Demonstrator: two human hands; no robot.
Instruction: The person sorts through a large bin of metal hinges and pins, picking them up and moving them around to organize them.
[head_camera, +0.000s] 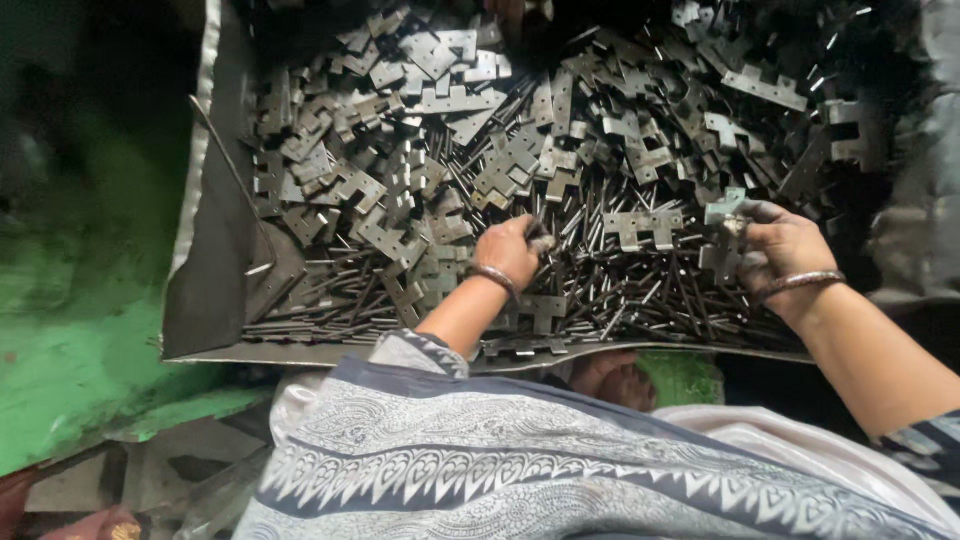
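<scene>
Presently, both hands work in a heap of stamped metal hinge plates (520, 160) and thin pins (620, 290) filling a dark sheet-metal tray (215, 290). Left hand (510, 250), near centre, has its fingers pinched shut on pins, drawing them from the loose pile. Right hand (785, 250), right, grips a notched hinge plate (722, 235) upright, presumably for fitting. No packages, labels or signs visible.

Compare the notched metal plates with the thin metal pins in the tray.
The notched plates are flat, wide, pale grey pieces with stepped cutouts; the pins are slim, straight, darker rods. Plates heap at the far side; pins spread near the left hand and right hand. Both are loose metal.
</scene>
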